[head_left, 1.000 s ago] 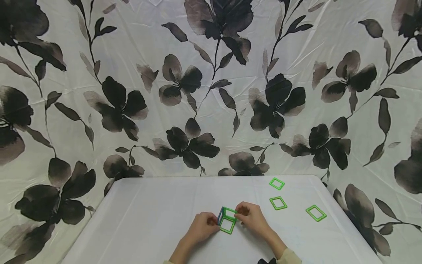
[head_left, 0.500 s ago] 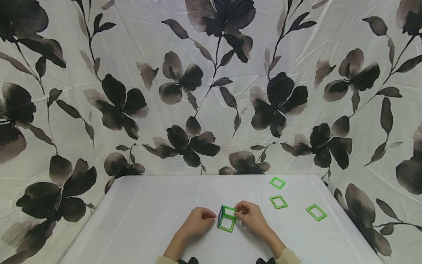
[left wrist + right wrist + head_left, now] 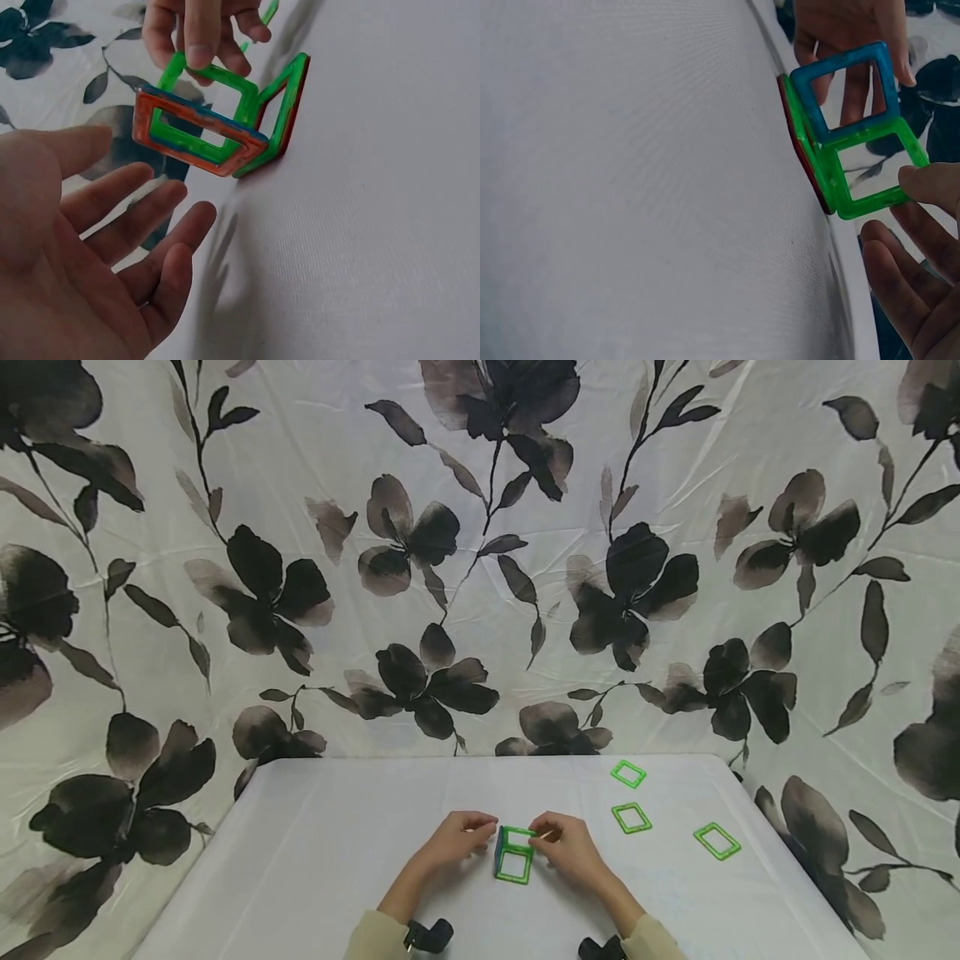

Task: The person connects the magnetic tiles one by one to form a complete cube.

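Observation:
Several square magnetic tiles stand joined near the table's front middle. A green tile [image 3: 512,881] lies flat on the table, its underside red in the wrist views. Upright from it rises another green tile [image 3: 874,202], with a blue tile [image 3: 844,58] joined at its side; the left wrist view shows an orange face [image 3: 176,159] with a blue edge. My right hand [image 3: 567,845] pinches the upright green tile between thumb and fingers. Left of the tiles, my left hand [image 3: 452,842] holds nothing, its fingers [image 3: 127,225] spread and slightly bent, apart from them.
On the right side of the white table [image 3: 315,852] lie three loose green tiles: one at the back [image 3: 633,766], another in front of it [image 3: 638,830], and a third farther right [image 3: 726,835]. A floral cloth [image 3: 480,610] hangs behind the table.
My left hand has let go of the tiles and drawn back to their left, then moved slightly farther up the table. The right hand keeps its pinch; the joined tiles turned slightly.

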`<move>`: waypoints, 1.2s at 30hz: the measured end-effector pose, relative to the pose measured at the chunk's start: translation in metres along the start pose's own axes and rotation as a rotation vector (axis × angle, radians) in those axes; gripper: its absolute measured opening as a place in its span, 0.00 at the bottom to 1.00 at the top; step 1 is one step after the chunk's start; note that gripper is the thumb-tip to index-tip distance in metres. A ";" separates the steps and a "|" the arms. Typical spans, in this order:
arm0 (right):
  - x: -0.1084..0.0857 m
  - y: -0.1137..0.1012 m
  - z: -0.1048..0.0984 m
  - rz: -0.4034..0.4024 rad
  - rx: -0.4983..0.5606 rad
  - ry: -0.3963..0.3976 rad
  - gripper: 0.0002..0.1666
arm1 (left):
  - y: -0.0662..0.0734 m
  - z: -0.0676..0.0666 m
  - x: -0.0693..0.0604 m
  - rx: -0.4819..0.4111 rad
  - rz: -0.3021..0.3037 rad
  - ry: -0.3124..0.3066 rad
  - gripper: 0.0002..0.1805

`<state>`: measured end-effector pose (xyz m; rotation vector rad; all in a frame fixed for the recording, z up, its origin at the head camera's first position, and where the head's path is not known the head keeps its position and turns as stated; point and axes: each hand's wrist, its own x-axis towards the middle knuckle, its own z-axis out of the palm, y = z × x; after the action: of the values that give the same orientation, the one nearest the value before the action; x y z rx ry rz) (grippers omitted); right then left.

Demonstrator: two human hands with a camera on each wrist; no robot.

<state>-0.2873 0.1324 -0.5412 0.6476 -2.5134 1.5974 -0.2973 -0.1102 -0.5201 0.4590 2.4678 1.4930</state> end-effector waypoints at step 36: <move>0.017 -0.003 0.006 -0.003 -0.084 -0.053 0.05 | -0.007 0.009 -0.022 -0.146 0.058 0.003 0.20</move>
<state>-0.3004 0.1208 -0.5365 0.6925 -2.5990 1.4840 -0.2748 -0.1139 -0.5295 0.5042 2.3451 1.6835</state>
